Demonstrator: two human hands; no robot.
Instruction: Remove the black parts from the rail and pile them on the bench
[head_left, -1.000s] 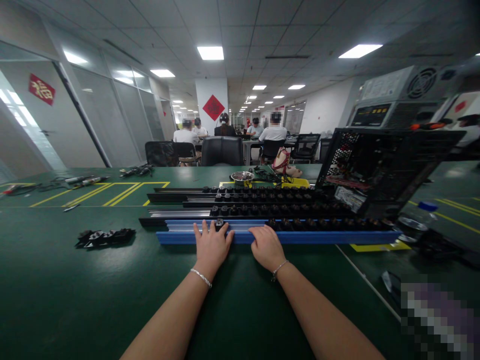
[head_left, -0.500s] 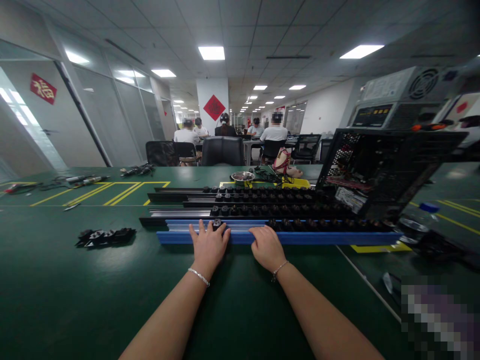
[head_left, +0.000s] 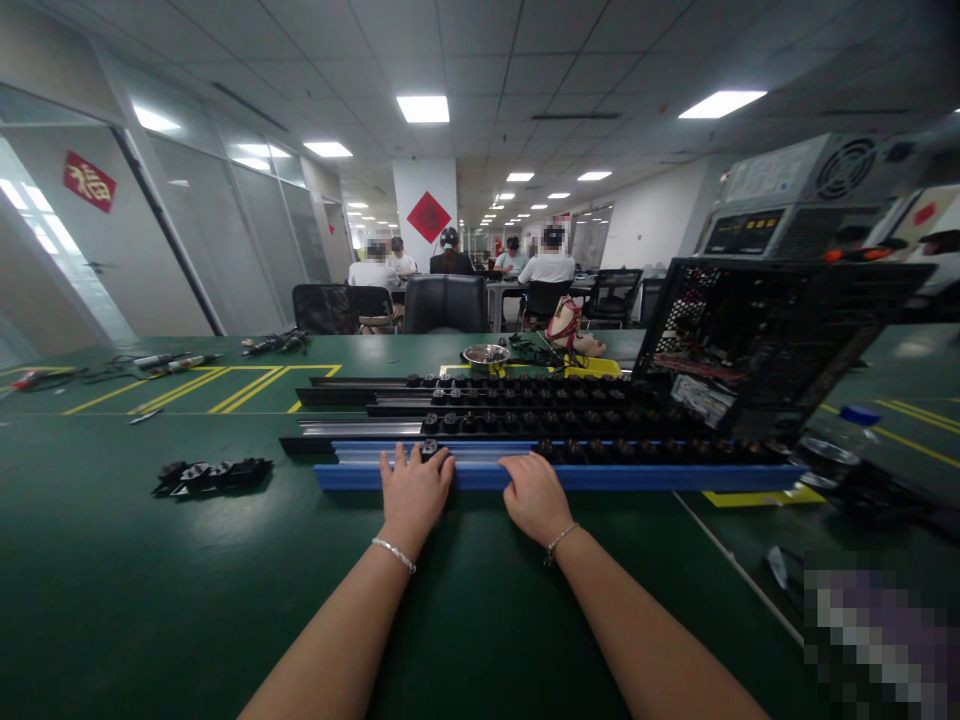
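Note:
A long blue rail (head_left: 637, 474) lies across the green table (head_left: 150, 580) in front of me. My left hand (head_left: 412, 490) rests on the rail with fingers stretched out and apart, its fingertips around a small black part (head_left: 430, 450) sitting in the rail. My right hand (head_left: 534, 497) is just to the right, fingers curled over the rail's near edge with the fingertips hidden. A row of black parts (head_left: 660, 450) fills the rail to the right of my hands.
Behind the blue rail lie black rails (head_left: 360, 405) loaded with black parts. A pile of loose black parts (head_left: 210, 473) sits to the left. An open computer case (head_left: 757, 340) stands at right, a metal bowl (head_left: 484, 353) further back. People sit at desks beyond.
My left hand and the small black part under its fingertips have shifted slightly left along the blue rail. My right hand has stayed put.

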